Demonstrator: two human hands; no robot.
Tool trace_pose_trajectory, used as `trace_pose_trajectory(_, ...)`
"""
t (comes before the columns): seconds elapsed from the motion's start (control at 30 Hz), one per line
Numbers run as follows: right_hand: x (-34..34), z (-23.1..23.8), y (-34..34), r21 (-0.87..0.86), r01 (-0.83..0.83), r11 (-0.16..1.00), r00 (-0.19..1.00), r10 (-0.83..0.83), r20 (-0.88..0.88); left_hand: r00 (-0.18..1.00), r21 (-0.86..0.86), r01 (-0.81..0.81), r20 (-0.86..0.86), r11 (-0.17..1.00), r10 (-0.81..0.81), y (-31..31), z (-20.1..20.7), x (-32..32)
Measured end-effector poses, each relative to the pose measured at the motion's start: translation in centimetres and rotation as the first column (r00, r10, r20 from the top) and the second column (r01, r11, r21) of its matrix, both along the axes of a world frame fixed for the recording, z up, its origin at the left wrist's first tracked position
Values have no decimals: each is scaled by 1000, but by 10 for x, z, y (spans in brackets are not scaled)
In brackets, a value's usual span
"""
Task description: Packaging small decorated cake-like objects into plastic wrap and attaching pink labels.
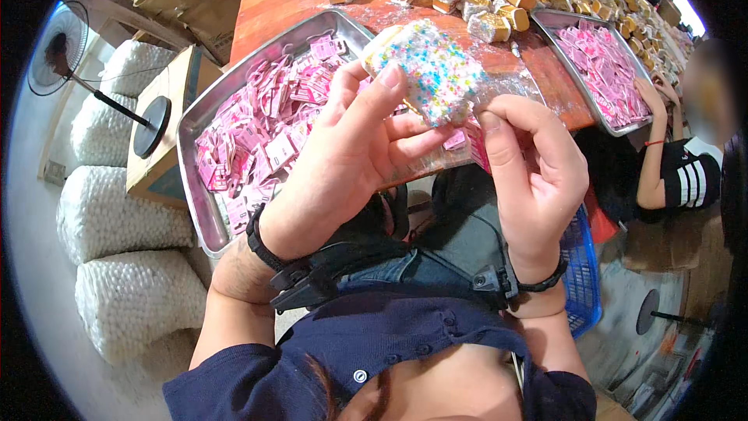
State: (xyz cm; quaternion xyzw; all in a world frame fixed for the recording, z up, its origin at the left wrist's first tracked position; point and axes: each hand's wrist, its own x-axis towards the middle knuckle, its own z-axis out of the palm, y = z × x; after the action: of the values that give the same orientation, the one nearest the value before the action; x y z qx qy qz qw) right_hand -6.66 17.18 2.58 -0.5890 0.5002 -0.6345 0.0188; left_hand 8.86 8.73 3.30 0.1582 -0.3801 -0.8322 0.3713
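Note:
My left hand [362,117] grips a thick slab [432,66] shaped like a slice of toast, with a cream edge and a white face covered in blue, pink and yellow sprinkles. Its thumb lies on the near left edge, fingers beneath. Close to the slab's lower right corner, my right hand [538,164] is closed in a pinch of thumb and forefinger; what lies between the fingertips is too small to make out. A pink card tag [477,144] shows just below that pinch. Clear plastic film [510,86] spreads behind the right fingers.
A metal tray [187,164] of pink tags stands left; another metal tray [544,23] of tags stands right, with a co-worker's hands [650,97] at it. Brown-and-white pieces [487,25] pile across the red table [273,4]. A fan [152,126] tops a cardboard box [167,101].

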Motion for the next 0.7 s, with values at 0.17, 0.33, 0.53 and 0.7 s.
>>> trace_pose_trajectory(0.17, 2, 6, 13, -35, 17, 999, 996, -20, -88, 999, -147, -37, 26, 988, 42, 14, 8, 4)
trace_pose_trajectory(0.33, 11, 13, 26, -67, 42, 997, 992, -50, -117, 997, -206, -71, 6, 976, 74, 26, 7, 10)
trace_pose_trajectory(0.53, 16, 31, 39, -1, 109, 994, 952, -105, -288, 994, -207, -103, -42, 973, 96, 30, -3, 11)
trace_pose_trajectory(0.7, 11, 34, 38, -72, 110, 991, 834, -131, -537, 975, -200, -198, -140, 960, 172, 28, -17, 4)
